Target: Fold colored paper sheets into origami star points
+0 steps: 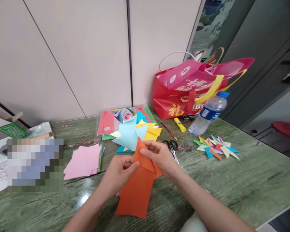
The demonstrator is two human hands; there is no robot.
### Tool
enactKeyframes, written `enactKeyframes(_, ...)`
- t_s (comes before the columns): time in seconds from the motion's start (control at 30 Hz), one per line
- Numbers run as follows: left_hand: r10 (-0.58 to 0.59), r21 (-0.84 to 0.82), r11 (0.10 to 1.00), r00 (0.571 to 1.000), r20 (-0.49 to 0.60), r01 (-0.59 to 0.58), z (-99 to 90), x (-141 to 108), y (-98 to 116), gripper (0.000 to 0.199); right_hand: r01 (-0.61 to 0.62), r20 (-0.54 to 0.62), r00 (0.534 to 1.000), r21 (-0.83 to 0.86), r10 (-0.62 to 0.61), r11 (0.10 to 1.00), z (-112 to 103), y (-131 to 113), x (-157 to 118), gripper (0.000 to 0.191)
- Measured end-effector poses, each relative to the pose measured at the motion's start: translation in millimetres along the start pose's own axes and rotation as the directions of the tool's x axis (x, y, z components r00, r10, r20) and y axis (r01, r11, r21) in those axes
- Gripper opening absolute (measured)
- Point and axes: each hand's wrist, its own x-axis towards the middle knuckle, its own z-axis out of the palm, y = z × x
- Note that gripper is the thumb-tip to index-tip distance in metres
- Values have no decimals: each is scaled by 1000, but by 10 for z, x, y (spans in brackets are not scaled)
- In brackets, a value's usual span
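Note:
Both hands pinch one folded piece of orange paper (146, 161), held up over more orange sheets (134, 196) on the table. My left hand (119, 169) grips its lower left edge between thumb and fingers. Near the pointed top, my right hand (160, 156) has its thumb on the front and its fingers behind. Just beyond lie folded light blue papers (127, 132) and yellow ones (151, 131). Scissors (172, 149) with black handles rest beside my right hand. To the left of my left hand sits a stack of pink paper (83, 162).
A red gift bag (169, 100) stands at the back right, with a plastic bottle (209, 112) leaning by it. Nearby are a yellow glue stick (180, 124), a red pencil (168, 129) and colourful folded paper stars (216, 146). An opened box (13, 129) is at the left.

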Motion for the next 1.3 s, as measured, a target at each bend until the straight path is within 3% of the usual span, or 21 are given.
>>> enactKeyframes(0.4,-8,45,999,997,81,4,20,-27,12,35,-24,-80,996,100,32,995,11,-55,13,25)
enactKeyframes(0.77,-21,35,999,992,121,17,32,-34,-7,33,-33,-64,997,114,40,993,-22,-65,9,24)
enactKeyframes(1.3,-26,47,999,997,73,22,52,-34,20,33,32,-144,989,98,-17,995,-36,-59,35,19)
